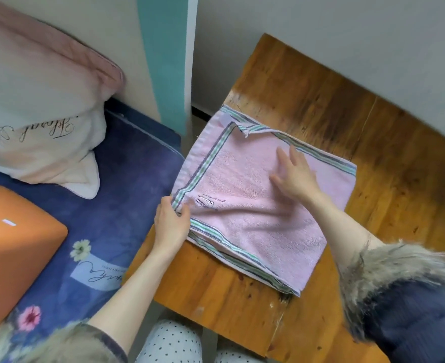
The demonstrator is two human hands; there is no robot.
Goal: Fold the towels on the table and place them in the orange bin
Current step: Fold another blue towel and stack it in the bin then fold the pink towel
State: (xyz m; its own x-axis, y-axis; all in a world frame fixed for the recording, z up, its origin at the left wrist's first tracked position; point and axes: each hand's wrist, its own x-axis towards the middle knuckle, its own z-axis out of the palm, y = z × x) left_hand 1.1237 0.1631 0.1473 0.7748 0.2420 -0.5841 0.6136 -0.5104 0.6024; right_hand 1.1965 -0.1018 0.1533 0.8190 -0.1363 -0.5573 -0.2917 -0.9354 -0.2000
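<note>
On the wooden table [307, 82] lies a folded pink towel [242, 205] with striped borders. The left hand [170, 224] pinches its left corner; the right hand [294, 174] rests flat on it, fingers spread. The orange bin [14, 247] sits far left on the bed [116, 184].

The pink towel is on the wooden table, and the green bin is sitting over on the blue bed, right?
Almost. The bin is orange, not green; the head view shows it. The pink towel does lie on the wooden table, and the bin sits on the blue bed.
</note>
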